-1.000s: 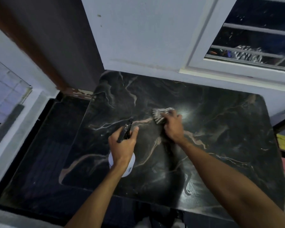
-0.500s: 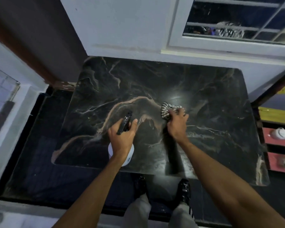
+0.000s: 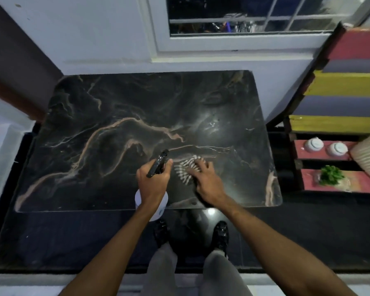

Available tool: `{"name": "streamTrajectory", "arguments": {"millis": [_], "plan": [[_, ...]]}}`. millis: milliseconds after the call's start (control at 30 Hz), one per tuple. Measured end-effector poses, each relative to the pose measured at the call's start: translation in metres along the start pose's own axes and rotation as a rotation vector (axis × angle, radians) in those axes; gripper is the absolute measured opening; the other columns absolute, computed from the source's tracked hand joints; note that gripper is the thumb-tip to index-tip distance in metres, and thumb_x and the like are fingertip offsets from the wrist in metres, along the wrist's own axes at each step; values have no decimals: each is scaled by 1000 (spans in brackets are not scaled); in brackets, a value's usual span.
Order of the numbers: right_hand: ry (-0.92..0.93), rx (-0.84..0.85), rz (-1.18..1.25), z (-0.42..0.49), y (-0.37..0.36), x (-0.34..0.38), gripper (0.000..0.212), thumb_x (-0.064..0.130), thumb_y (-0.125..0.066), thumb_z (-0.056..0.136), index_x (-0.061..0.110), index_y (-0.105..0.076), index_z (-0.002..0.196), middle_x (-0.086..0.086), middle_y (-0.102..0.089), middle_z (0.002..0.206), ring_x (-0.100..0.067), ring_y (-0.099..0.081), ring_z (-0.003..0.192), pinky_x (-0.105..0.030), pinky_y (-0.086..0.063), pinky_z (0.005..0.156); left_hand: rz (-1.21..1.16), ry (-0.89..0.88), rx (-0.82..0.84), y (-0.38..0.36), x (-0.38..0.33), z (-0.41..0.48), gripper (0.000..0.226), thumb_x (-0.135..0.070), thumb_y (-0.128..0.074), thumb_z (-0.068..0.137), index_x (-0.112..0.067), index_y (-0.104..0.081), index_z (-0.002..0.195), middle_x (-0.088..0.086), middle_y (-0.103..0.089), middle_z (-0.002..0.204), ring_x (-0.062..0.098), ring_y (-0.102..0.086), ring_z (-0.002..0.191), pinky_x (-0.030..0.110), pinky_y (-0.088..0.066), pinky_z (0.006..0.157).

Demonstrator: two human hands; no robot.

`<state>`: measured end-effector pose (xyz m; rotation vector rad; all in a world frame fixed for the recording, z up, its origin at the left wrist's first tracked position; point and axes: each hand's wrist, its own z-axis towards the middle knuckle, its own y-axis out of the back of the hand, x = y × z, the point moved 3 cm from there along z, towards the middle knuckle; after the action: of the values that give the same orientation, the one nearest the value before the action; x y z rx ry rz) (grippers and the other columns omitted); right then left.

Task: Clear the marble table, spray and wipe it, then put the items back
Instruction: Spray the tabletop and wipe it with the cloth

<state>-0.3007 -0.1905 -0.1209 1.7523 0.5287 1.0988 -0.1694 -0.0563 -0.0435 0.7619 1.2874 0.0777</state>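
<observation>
Counter of black marble (image 3: 115, 124) cleared; striped cloth (image 3: 185, 169) pressed under flat right hand (image 3: 205, 180); white spray bottle (image 3: 152, 212) gripped by left hand (image 3: 153, 184); wiping likely unfinished, restocking left.

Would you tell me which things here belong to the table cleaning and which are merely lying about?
In the job: marble table, spray bottle in left hand, striped cloth under right hand.
Lying about: white bowls, green plant, window.
</observation>
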Motion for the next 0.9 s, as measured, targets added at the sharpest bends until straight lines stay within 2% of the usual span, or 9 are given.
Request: {"name": "streamTrajectory", "arguments": {"millis": [67,133,200,300,433,533,733,800,900], "plan": [[-99,-53,84,-19,13,-40,58,4,-56,85,34,-61,135,0,-37,152,-30,-39,123,-41,-55,88,-9,15,20,-27,-16,-13,48,-19,-82,88,-8,-52,52,-1,-50,47,18,-52,49,19,-37,51],[-359,-175,184,-26,37,-92,61,0,-51,83,33,-61,134,-1,-36,150,-31,-37,122,-47,-54,92,-19,41,42,-53,-30,-24,46,-24,-84,86,-8,-56,53,-6,-52,47,18,-54,51,26,-38,53],[-495,-238,180,-27,61,-130,60,-1,-50,82,29,-62,133,-3,-35,147,-34,-37,121,-51,-51,97,-6,80,74,-81,-45,-32,46,-31,-87,81,-10,-57,55,-8,-52,48,14,-53,51,24,-36,55],[-465,-216,180,-16,79,-149,58,-1,-50,84,27,-63,133,-3,-37,141,-34,-38,121,-50,-50,101,-17,152,135,-119,-67,-33,43,-38,-90,76,-16,-58,58,-10,-56,53,2,-55,54,18,-41,57],[-406,-179,211,-7,79,-163,54,2,-52,86,28,-65,131,0,-39,136,-30,-40,115,-47,-52,96,-30,193,113,-142,-79,-20,55,-33,-83,84,-22,-44,47,-9,-45,42,6,-44,43,24,-36,58],[-397,-199,238,3,86,-176,53,0,-51,86,27,-67,130,1,-41,135,-22,-37,110,-39,-51,94,-6,192,125,-149,-87,-4,49,-37,-84,82,-20,-49,52,-8,-51,49,14,-52,51,30,-42,58],[-586,-315,296,49,91,-162,59,-3,-51,86,22,-59,138,-9,-32,146,-34,-33,122,-46,-50,99,-51,116,82,-143,-78,35,56,-27,-81,87,-23,-41,48,-10,-45,43,7,-42,43,32,-40,54],[-489,-274,240,62,77,-132,65,-3,-54,85,26,-52,143,-9,-27,153,-36,-31,128,-46,-51,99,-83,95,62,-139,-74,49,52,-26,-83,86,-20,-45,51,-6,-49,47,14,-48,47,37,-47,58],[-162,-159,103,90,64,-112,62,2,-53,89,32,-53,143,-5,-31,154,-28,-33,128,-41,-50,98,-99,58,84,-133,-64,75,47,-29,-85,83,-18,-51,54,-5,-55,50,16,-57,53,31,-50,63]]}}
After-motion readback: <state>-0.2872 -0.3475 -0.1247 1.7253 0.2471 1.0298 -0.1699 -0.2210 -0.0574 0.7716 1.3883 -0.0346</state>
